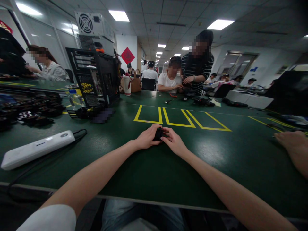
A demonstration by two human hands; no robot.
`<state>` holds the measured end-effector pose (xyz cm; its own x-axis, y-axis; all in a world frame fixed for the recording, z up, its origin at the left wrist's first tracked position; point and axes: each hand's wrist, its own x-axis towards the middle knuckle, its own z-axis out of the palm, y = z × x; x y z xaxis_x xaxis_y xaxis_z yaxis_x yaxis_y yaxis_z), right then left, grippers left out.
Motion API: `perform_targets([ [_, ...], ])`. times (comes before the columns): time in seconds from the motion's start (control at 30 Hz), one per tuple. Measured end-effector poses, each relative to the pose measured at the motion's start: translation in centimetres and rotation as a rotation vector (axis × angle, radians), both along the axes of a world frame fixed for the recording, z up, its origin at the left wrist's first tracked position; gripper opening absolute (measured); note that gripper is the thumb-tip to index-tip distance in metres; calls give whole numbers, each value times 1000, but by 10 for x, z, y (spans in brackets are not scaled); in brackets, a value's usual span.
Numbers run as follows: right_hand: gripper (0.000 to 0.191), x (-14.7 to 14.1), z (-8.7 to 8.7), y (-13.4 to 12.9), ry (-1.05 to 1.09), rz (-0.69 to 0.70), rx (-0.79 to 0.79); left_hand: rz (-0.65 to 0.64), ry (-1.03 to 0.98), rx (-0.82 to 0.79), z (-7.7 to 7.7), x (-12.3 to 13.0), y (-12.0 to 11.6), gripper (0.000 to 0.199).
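Both my hands meet over the green tabletop [154, 173], in front of the yellow tape outlines. Between them is a small black object [158, 134]; its kind does not show, as fingers cover much of it. My left hand [147, 137] is closed around its left side, thumb and fingers against it. From the other side my right hand [173, 140] grips it with bent fingers and thumb. The object is held at or just above the table surface; I cannot tell which.
Yellow tape outlines [148, 122] lie beyond my hands. At left are a white bar-shaped device [39, 149] with a black cable, a clear bottle [76, 99] and an open black computer case [96, 75]. Another person's hand [292, 146] rests at far right. Two people work across the table.
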<state>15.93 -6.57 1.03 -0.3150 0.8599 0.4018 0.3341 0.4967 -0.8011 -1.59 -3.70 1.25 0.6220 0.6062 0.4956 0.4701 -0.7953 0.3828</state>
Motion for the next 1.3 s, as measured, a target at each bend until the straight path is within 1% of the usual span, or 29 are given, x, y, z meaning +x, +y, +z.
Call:
perform_targets([
  [0.1,32,0,0,0,-11,18,11,-4,-3,-2,2,0,-1,58],
  [0.23,26,-1,3,-3,-10,43,6,-2,-3,-7,1,0,-1,60],
  [0.33,21,-1,3,-3,7,27,-1,-5,1,-5,1,0,-1,59],
  [0.47,34,0,0,1,17,3,-47,-3,4,-7,2,0,-2,59],
  [0.53,36,1,-1,2,18,13,-69,-5,5,-3,2,0,-1,58],
  [0.63,33,1,-1,3,35,48,-63,1,8,2,1,0,-1,60],
  [0.7,27,0,0,2,46,61,-45,5,6,-1,0,0,0,61],
  [0.77,20,0,1,1,50,55,-31,4,2,-3,0,1,0,60],
  [0.83,18,0,1,0,49,44,-31,5,-2,0,1,1,0,59],
  [1.0,33,0,-1,3,34,17,-81,6,14,-10,3,0,-3,58],
  [1.1,32,0,-1,3,32,35,-97,2,12,-9,4,0,-3,57],
  [1.3,26,-1,3,-3,11,39,-5,1,0,-13,2,1,-1,60],
])
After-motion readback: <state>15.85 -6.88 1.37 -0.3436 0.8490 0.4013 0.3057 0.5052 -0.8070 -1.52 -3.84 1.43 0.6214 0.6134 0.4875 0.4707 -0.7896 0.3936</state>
